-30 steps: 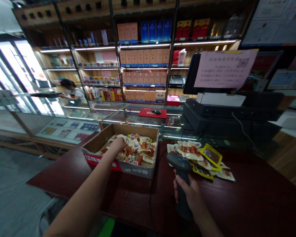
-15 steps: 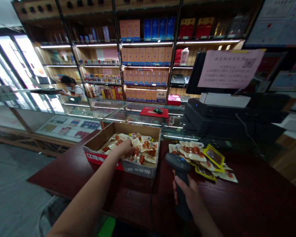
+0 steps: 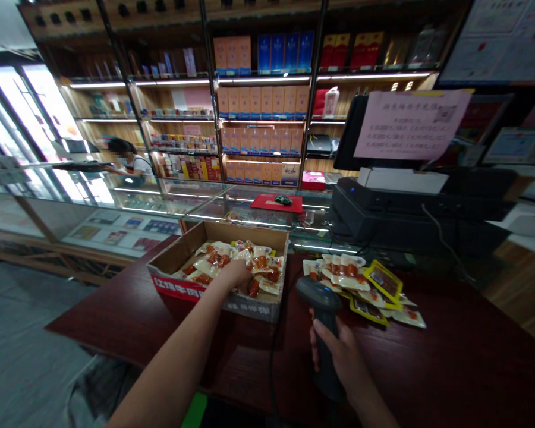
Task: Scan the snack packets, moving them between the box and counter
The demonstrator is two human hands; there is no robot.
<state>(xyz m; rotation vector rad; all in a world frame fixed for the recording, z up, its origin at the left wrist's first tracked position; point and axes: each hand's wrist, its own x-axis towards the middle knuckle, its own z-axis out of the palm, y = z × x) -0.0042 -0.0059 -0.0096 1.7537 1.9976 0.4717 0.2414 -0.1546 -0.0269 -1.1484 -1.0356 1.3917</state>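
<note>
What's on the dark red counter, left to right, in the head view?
Cardboard box of snack packets → handheld barcode scanner, gripped in the right hand → loose pile of snack packets

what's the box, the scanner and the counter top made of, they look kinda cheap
The box looks like cardboard: matt brown inner walls, with red print outside. The barcode scanner in the right hand seems to be moulded dark plastic, with a dull sheen. The counter top is glossy dark red with a streaky grain, so varnished wood or laminate; the look leaves that open.
</note>
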